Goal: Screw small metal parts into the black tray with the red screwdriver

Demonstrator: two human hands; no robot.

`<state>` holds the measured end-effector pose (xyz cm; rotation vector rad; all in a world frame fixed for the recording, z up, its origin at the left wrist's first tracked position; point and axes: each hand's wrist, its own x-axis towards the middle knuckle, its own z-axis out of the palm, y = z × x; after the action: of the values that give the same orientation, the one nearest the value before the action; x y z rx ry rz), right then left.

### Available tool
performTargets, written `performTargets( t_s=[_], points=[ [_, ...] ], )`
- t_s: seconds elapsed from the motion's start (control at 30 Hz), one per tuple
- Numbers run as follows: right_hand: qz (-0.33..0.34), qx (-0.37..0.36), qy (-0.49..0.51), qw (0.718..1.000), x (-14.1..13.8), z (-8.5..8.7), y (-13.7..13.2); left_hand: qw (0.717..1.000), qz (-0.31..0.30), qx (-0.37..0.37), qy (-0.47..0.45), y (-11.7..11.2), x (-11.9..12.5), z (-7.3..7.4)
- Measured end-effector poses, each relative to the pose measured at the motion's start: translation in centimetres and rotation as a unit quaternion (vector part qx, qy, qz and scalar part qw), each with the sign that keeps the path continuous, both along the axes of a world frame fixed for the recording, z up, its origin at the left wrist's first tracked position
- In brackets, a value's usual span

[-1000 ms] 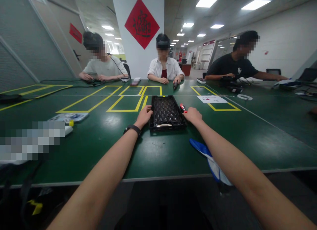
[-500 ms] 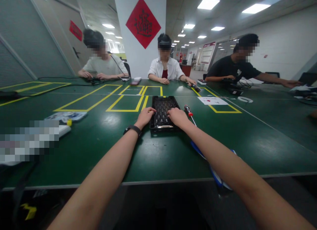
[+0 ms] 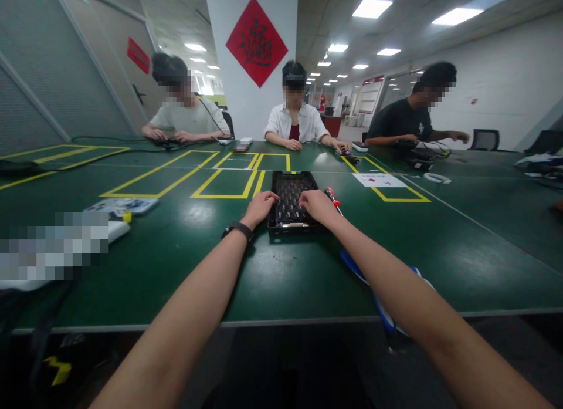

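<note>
A shallow black case (image 3: 288,206) lies on the green table in front of me, with rows of small shiny pieces inside it. My left hand (image 3: 260,207) is at the case's left side, its fingers closed on the rim. Over the right part of the case is my right hand (image 3: 315,205), fingers curled together in a pinch; whatever is between the fingertips is too small to make out. Right beside that hand rests a screwdriver (image 3: 333,196) with a red and black handle, its shaft partly hidden by my forearm.
Yellow tape outlines mark the green table (image 3: 272,286). A blue and white strap (image 3: 352,265) lies under my right forearm. At the left are a patterned flat box (image 3: 123,206) and a white object. A paper sheet (image 3: 380,180) lies to the right. Three people sit across the table.
My right hand's fingers have curled in more tightly over the case. My left hand stays at the rim. The person at the right has drawn an outstretched arm back.
</note>
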<state>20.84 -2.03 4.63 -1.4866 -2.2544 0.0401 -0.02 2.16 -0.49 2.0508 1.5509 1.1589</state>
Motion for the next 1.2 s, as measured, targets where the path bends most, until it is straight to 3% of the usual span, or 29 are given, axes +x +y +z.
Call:
performTargets(
  t_s=[0.13, 0.3, 0.63, 1.2],
  points=[
    [0.12, -0.064, 0.168, 0.976, 1.2, -0.4, 0.0, 1.0, -0.009, 0.006, -0.002, -0.3, 0.1, 0.2],
    [0.213, -0.119, 0.162, 0.956, 2.0, -0.5, -0.4, 1.0, -0.011, 0.01, -0.005, -0.6, 0.1, 0.3],
    [0.275, -0.137, 0.102, 0.946, 2.4, -0.2, 0.0, 1.0, -0.009, -0.001, 0.014, 0.0, -0.1, 0.0],
    [0.269, -0.137, 0.092, 0.949, 2.4, -0.1, 0.0, 1.0, -0.006, -0.011, 0.005, 0.2, -0.1, -0.2]
  ],
)
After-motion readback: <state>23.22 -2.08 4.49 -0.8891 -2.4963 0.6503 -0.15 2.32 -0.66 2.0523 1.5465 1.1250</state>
